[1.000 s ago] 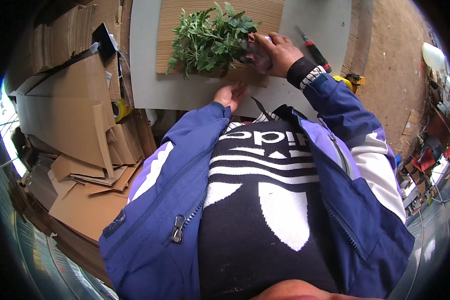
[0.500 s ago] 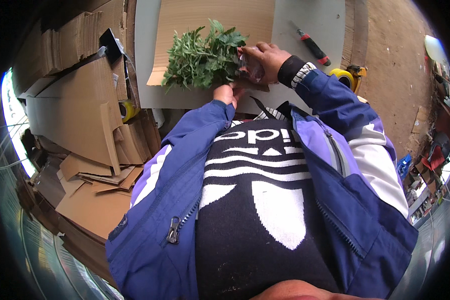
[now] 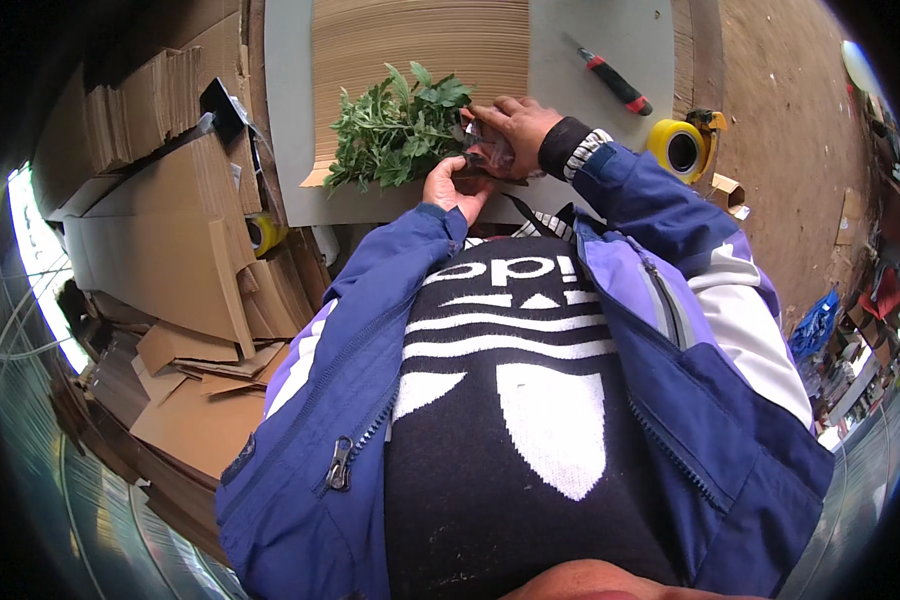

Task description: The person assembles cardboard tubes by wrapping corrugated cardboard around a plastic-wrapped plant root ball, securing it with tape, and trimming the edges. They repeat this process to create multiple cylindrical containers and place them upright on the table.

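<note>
Both hands at the near edge of the worktop [image 3: 290, 120], working a bunch of green leafy sprigs [image 3: 395, 130] lying on a corrugated cardboard sheet [image 3: 420, 45]. Right hand [image 3: 515, 125] lies over the stem end, fingers curled down on a clear wrapper [image 3: 490, 155] there. Left hand [image 3: 457, 183] just below it, fingers pinched on the stem end from the near side. Red-and-black utility knife [image 3: 615, 85] toward the far right of the worktop, apart from the hands. Yellow tape roll [image 3: 678, 148] past the right edge. Stacked flat cardboard [image 3: 160, 230] off the left edge.
</note>
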Demonstrator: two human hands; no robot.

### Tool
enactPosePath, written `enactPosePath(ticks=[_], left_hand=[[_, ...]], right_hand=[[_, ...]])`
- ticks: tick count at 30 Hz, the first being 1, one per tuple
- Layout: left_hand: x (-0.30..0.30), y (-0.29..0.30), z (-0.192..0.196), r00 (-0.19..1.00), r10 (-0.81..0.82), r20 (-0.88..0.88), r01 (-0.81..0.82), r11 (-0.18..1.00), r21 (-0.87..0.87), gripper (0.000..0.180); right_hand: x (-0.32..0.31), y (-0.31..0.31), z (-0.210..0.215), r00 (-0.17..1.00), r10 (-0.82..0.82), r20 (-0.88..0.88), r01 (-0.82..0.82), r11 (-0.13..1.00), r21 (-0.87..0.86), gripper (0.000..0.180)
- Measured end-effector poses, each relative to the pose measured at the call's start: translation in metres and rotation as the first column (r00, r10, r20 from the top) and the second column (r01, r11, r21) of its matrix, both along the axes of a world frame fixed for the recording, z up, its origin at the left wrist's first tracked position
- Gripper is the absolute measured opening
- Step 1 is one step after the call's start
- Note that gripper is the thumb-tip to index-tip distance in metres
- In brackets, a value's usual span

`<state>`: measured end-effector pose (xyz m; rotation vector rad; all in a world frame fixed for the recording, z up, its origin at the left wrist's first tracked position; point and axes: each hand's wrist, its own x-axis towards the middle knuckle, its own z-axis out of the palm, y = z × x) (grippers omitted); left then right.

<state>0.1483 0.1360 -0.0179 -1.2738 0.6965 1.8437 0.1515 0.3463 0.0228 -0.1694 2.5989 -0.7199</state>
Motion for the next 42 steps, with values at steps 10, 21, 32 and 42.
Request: enactPosePath(ticks=[10, 21, 32, 42], left_hand=[[-0.001, 0.001, -0.001, 0.999, -0.048, -0.012, 0.049, 0.995, 0.081, 0.020], [-0.005, 0.023, -0.001, 0.951, -0.265, -0.158, 0.251, 0.963, -0.102, 0.031], [-0.005, 0.029, 0.000, 0.973, -0.178, -0.144, 0.162, 0.980, -0.117, 0.027], [0.003, 0.000, -0.025, 0.993, -0.097, -0.070, 0.090, 0.990, -0.105, 0.018]], right_hand=[[0.048, -0.058, 0.014, 0.938, -0.143, -0.314, 0.266, 0.881, 0.392, 0.063], [0.015, 0.002, -0.007, 0.973, -0.085, -0.215, 0.068, 0.994, -0.084, 0.083], [0.022, 0.028, 0.002, 0.991, 0.046, -0.127, -0.030, 0.992, 0.120, 0.119], [0.012, 0.028, 0.000, 0.997, -0.006, -0.071, 0.008, 1.000, 0.019, 0.118]])
